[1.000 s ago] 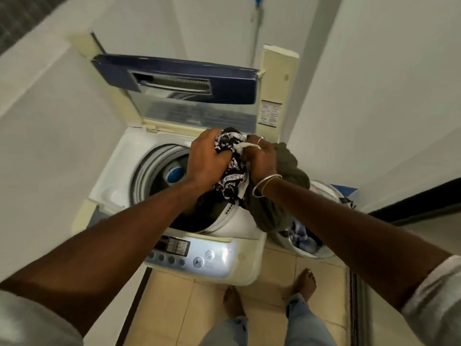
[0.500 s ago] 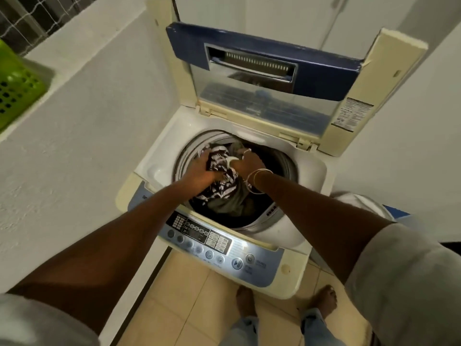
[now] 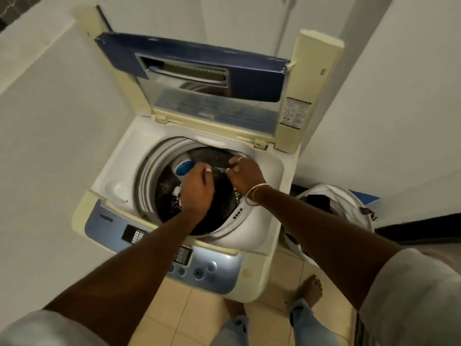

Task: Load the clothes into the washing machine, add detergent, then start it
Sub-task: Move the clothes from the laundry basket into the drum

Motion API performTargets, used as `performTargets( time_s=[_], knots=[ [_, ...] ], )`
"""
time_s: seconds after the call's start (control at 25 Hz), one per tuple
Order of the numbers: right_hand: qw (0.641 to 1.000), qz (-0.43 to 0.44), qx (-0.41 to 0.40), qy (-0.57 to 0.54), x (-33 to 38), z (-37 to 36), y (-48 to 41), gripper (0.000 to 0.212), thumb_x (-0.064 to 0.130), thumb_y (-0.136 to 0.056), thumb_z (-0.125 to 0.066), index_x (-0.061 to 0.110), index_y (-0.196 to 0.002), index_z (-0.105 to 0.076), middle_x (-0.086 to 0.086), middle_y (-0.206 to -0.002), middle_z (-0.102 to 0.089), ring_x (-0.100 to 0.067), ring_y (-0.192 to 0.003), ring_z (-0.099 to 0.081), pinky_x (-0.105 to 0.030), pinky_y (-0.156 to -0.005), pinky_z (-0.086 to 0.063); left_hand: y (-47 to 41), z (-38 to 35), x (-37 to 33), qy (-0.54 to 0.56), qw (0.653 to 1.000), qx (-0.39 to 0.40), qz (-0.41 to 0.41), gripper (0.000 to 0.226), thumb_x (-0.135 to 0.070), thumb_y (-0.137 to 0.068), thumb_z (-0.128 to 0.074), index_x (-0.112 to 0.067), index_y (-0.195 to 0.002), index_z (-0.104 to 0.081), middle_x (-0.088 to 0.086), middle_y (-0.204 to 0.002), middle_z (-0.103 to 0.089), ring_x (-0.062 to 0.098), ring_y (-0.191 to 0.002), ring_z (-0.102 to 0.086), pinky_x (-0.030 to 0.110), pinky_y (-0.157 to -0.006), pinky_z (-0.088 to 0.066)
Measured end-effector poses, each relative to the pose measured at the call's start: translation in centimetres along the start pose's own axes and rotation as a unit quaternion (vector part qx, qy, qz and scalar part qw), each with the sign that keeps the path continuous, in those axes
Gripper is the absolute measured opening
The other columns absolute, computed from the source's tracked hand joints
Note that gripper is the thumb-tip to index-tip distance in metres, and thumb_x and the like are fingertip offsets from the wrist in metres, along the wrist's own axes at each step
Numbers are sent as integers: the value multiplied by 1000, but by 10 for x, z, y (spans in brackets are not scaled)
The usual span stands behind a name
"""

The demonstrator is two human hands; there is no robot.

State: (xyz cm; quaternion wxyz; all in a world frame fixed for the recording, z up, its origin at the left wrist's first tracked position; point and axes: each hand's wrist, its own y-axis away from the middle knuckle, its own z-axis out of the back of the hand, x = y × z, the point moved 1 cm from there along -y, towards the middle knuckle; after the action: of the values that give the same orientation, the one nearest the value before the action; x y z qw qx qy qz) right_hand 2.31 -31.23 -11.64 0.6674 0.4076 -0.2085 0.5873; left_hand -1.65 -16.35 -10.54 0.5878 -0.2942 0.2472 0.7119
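1. Dark clothes (image 3: 169, 194) now lie low in the drum (image 3: 146, 181), left of centre. 0.5 s ago the patterned bundle was gripped in both hands above it.
2. Left hand (image 3: 197, 191) has come up off the pile and hangs over it with fingers curled. Blur hides whether it pinches anything.
3. Right hand (image 3: 245, 173) is near the drum's back rim, fingers also curled. A thin strip seems to run between the 2 hands, but I cannot tell.
4. Basket (image 3: 349, 196) on the right shows something dark inside, so I judge loading unfinished, with detergent and start still to do.
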Motion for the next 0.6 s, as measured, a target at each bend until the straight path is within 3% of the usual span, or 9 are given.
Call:
performTargets(
  time_s=[0.12,0.28,0.44,0.6],
  knots=[
    [991,48,-123,-21,-27,51,28,13,37,-91,-55,27,-94,-62,4,-85,-70,-19,-83,-66,-30,-76,-51,14,-45,-66,90,994,-38,-54,14,-32,-104,-43,-22,-98,-49,-3,-80,-60,16,-70,-59,35,-64,-49],
    [974,12,-217,-60,-107,111,58,12,35,-92,-56,26,-85,-58,8,-67,-63,-12,-64,-61,-29,-63,-49,40,-131,-139,102,986,35,-131,13,-32,-105,-44,-21,-100,-49,-7,-85,-61,13,-75,-59,31,-68,-48],
    [967,-60,-235,-77,-209,152,56,18,37,-95,-56,22,-87,-61,9,-68,-62,-10,-63,-60,-24,-63,-45,64,-235,-162,75,978,118,-157,15,-36,-106,-41,-26,-100,-49,-11,-82,-60,6,-72,-59,31,-64,-51],
    [970,-121,-199,-72,-313,163,36,17,39,-94,-55,27,-83,-58,7,-67,-64,-10,-63,-62,-30,-65,-53,73,-343,-143,70,972,180,-130,19,-33,-106,-43,-24,-91,-50,-7,-72,-56,7,-65,-56,24,-58,-47]
  ],
)
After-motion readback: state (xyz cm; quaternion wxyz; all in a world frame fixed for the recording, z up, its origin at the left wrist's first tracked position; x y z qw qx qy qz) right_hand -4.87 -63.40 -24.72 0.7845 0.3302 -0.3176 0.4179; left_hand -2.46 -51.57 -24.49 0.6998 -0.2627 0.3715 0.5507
